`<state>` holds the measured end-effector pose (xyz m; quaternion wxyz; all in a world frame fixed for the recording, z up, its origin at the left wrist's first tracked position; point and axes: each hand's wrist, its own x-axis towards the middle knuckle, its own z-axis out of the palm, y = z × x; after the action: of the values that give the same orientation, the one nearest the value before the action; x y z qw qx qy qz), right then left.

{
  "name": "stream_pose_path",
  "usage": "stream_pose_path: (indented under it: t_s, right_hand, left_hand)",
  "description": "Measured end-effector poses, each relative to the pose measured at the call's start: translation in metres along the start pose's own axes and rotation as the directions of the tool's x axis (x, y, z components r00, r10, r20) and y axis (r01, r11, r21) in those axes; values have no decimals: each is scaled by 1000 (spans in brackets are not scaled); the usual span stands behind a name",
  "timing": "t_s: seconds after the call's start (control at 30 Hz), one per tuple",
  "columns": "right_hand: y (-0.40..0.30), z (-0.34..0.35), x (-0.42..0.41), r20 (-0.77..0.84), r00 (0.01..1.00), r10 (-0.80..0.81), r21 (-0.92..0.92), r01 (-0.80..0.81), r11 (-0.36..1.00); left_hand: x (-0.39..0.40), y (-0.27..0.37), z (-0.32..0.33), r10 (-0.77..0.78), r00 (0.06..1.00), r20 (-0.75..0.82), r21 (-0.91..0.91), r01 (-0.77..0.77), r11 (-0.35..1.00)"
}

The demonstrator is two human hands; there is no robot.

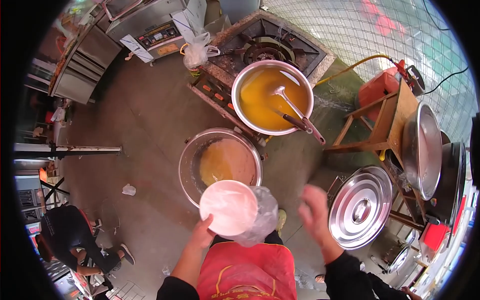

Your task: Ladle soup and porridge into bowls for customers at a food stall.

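Note:
My left hand (203, 233) grips the rim of a round, pale bowl (228, 208), thumb over the edge. Whether a pale filling lies in the bowl is hard to tell. A clear plastic bag (264, 215) hangs against the bowl's right side. Just beyond stands a deep steel pot (189, 185) with a yellowish and pinkish mass (228, 161) in it, partly hidden by the bowl. My right hand (314, 212), blurred, is raised between the bowl and a steel pot lid (362, 212). Nothing shows between its bent, parted fingers.
A wide basin (235, 99) of yellow liquid, holding a ladle (290, 99) and another handled utensil, sits at a gas stove's (258, 33) near edge. Right are a wooden stand (399, 120), steel basin (422, 150) and red gas cylinder (375, 88). A person (71, 240) bends at lower left.

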<state>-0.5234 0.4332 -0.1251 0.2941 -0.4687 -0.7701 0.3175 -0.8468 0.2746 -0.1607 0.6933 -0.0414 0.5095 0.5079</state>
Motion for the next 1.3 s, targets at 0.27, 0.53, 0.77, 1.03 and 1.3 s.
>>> stream_pose_path:
  t_s: [0.27, 0.53, 0.77, 1.03, 1.3]
  right_hand:
    - [175, 1, 143, -83, 952, 296, -488, -298, 821]
    - [108, -11, 202, -28, 994, 104, -807, -84, 584]
    - [50, -26, 122, -221, 935, 278, -551, -355, 755]
    - [-63, 99, -28, 247, 822, 513, 262, -566, 781]
    - [-11, 332, -38, 191, 690, 698, -44, -704, 709]
  left_hand:
    - [-41, 32, -73, 54, 991, -123, -72, -63, 995]
    - [-72, 48, -75, 108, 984, -142, -106, -124, 987]
    - [-67, 54, -88, 53, 990, -133, -96, -66, 993]
    - [-82, 54, -119, 79, 990, -115, -144, -96, 985]
    - [-98, 56, -170, 103, 977, -189, -115, -126, 985]
